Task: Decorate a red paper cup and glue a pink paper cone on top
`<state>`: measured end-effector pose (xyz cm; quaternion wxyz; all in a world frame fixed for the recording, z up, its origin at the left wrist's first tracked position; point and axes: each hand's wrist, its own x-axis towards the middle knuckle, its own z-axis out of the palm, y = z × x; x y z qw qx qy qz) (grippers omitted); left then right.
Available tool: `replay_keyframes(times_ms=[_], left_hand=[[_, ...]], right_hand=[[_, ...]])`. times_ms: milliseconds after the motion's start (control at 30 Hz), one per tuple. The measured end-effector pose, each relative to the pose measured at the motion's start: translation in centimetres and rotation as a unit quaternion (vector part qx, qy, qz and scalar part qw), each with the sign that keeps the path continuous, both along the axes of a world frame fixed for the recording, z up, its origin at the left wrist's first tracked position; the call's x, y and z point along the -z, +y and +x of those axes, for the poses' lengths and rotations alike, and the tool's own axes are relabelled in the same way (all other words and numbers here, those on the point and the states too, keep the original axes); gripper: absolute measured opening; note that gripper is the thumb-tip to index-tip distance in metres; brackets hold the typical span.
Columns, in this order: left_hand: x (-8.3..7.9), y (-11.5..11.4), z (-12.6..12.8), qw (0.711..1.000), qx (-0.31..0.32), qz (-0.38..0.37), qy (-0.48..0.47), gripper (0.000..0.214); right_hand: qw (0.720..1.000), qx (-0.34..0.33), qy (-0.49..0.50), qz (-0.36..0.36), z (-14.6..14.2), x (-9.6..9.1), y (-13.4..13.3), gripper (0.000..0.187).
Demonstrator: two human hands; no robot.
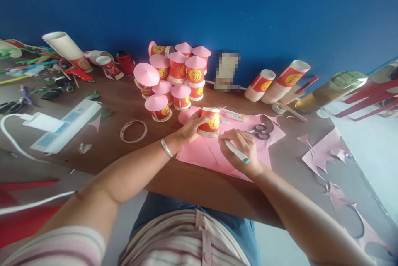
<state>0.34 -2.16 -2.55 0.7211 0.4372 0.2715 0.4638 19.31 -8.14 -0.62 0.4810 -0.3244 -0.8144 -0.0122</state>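
Note:
My left hand (190, 128) is wrapped round a red paper cup (209, 122) with a gold emblem, held upside down with its white rim low. In my right hand (241, 148) is a white marker pen (236, 151) with a green end, its tip against the cup near the rim. Beneath both hands lie pink paper sheets (199, 154). Scissors (261, 131) with dark handles rest on the paper, close to my right hand. A pale pink-labelled packet or tube (233, 115) lies just behind the cup.
Several red cups with pink cone tops (182, 95) stand at the back. Stacked cups (290, 77) and a gold flask (331, 90) are at right. A tape roll (133, 131) and a power strip (66, 127) lie left. Pink paper scraps (326, 150) spread along the right edge.

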Motion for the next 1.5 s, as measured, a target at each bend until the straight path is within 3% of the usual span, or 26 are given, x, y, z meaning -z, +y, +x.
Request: replay_keyframes(times_ms=[567, 1133, 1500], left_hand=[[-0.47, -0.10, 0.03, 1.000, -0.006, 0.000, 0.003, 0.050], [-0.59, -0.10, 0.15, 1.000, -0.013, 0.012, -0.009, 0.039], [-0.21, 0.03, 0.02, 1.000, -0.004, 0.004, 0.005, 0.048]], right_hand=[[1.000, 0.010, -0.012, -0.006, 0.01, 0.32, -0.04, 0.016], [1.000, -0.006, -0.014, -0.004, -0.10, -0.07, -0.14, 0.017], [1.000, 0.005, -0.008, -0.001, 0.12, 0.37, 0.09, 0.016]])
